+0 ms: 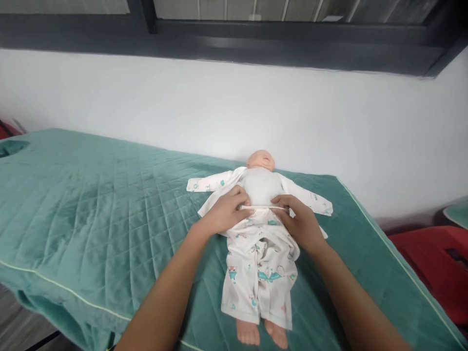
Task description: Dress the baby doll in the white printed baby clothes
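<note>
A baby doll (261,160) lies on its back, head toward the wall and bare feet toward me. Its white printed top (210,182) is spread open at the sides, with both sleeves stretched outward, and the pale torso shows between. White printed trousers (270,273) cover the legs up to the waist. My left hand (232,207) pinches the waistband at its left side. At the right side of the waistband, my right hand (294,217) holds the edge between thumb and fingers. The band runs nearly straight across between my hands.
A green quilted cover (109,209) lies under the doll, with pale piping along its edges. Behind it stands a white wall (204,107) below a dark window frame (256,46). A red object (435,263) is at the right, beyond the cover's edge.
</note>
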The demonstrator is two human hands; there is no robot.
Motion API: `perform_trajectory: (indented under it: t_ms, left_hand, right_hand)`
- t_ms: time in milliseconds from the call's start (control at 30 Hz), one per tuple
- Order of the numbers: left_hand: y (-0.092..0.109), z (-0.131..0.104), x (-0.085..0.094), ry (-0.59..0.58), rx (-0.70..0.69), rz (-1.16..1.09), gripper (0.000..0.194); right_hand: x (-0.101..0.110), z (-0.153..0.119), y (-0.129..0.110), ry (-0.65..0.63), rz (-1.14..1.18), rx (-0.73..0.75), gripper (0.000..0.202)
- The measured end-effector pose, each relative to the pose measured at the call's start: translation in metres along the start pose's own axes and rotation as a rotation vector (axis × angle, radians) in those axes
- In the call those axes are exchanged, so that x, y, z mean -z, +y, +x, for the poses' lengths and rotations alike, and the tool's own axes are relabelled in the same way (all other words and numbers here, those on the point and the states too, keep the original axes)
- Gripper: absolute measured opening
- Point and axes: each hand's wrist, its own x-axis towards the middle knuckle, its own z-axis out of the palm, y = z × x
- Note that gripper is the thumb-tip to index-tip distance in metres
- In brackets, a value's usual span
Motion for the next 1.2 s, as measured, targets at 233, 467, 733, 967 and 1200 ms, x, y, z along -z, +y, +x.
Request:
perform_trajectory:
  t_ms: [233,467,733,967,1200]
  left_hand:
    - [-0.029,0.048,-0.002,0.109,0.233,-0.51,0.027]
    - [-0.062,0.044,-0.002,0.102,0.416,-0.991,0.032]
    - [-0.058,0.022,0.011,0.015,0.337,-0.672,0.018]
    - [-0.051,0.017,0.025,-0.17,0.245,-0.485,0.014]
    - [-0.06,0.027,-0.001,0.177,0.281,-0.075,0.007]
  right_hand:
    - [-0.002,0.05,0.014,-0.028,0.248,-0.389,0.028]
    - [0.016,0.035,0.059,-0.066,0.741,-0.703,0.037]
    - [0.027,0.026,0.056,-0.321,0.129,-0.43,0.027]
    - [0.027,0.008,0.055,-0.339,0.11,-0.408,0.013]
    - [0.001,0.005,0.068,-0.106,-0.057,-0.493,0.013]
